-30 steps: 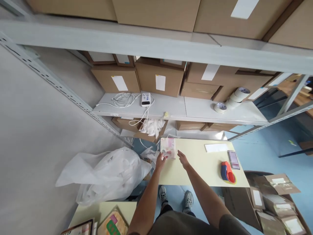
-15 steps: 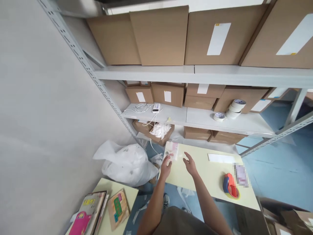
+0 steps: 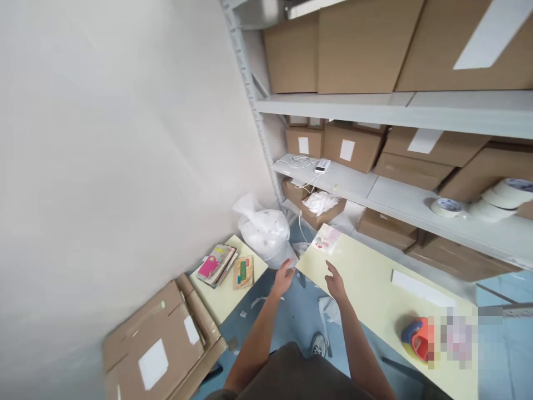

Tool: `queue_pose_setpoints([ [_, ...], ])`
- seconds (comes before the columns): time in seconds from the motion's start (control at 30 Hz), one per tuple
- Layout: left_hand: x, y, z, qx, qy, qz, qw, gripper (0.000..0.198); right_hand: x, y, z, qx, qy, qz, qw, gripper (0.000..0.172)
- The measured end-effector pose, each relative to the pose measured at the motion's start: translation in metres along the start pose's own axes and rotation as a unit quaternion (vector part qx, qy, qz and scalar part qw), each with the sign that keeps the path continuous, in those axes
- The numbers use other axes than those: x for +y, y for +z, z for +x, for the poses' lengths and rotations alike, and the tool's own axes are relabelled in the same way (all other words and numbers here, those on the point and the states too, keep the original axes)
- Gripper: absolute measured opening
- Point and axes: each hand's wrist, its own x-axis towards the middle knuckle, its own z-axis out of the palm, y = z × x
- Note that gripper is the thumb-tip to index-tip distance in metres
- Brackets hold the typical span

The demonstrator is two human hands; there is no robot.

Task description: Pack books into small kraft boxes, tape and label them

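My left hand (image 3: 283, 278) is held out in the air by the near-left corner of the pale yellow table (image 3: 366, 272), empty, with its fingers apart. Over the table's left part, my right hand (image 3: 335, 281) is also empty, its fingers spread. Beyond both hands, a clear packet with pink print (image 3: 326, 239) lies flat at the table's far-left corner, touched by neither. Left of my left hand, a book with a green label (image 3: 244, 272) and a stack of books (image 3: 217, 265) rest on a smaller side table (image 3: 227, 303).
A stuffed white plastic bag (image 3: 266, 230) stands between wall and tables. Flattened cardboard boxes (image 3: 156, 339) lean at lower left. On the table are a white strip (image 3: 420, 286) and a red-and-blue tape dispenser (image 3: 417, 338). The shelf (image 3: 400, 200) carries cartons and tape rolls (image 3: 447, 207).
The view has turned left, bringing the flattened cardboard into sight. My left hand has moved away from the packet, which stays on the table. Both hands remain empty.
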Motion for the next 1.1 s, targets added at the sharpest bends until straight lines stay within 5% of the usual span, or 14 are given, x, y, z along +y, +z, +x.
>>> queue_pose_setpoints([
  [0.17, -0.013, -0.045, -0.029, 0.066, -0.002, -0.027, 0.997, 0.047, -0.024, 0.041, -0.003, -0.073, -0.038, -0.039, 0.996, 0.07],
  [0.3, -0.037, -0.089, -0.055, 0.111, -0.004, -0.049, 0.993, 0.047, -0.052, 0.096, -0.01, -0.14, -0.09, -0.058, 0.984, 0.064],
  [0.5, -0.089, -0.184, -0.117, 0.178, -0.023, -0.087, 0.98, 0.052, -0.094, 0.219, -0.06, -0.244, -0.159, -0.068, 0.954, 0.064],
  [0.67, -0.156, -0.279, -0.192, 0.268, -0.062, -0.116, 0.955, 0.054, -0.112, 0.332, -0.122, -0.333, -0.191, -0.106, 0.917, 0.066],
  [0.9, -0.265, -0.393, -0.316, 0.4, -0.165, -0.115, 0.894, 0.053, -0.105, 0.481, -0.196, -0.475, -0.206, -0.253, 0.818, 0.069],
  [1.1, -0.33, -0.453, -0.414, 0.441, -0.326, -0.026, 0.836, 0.073, -0.083, 0.574, -0.242, -0.542, -0.216, -0.404, 0.705, 0.057],
])
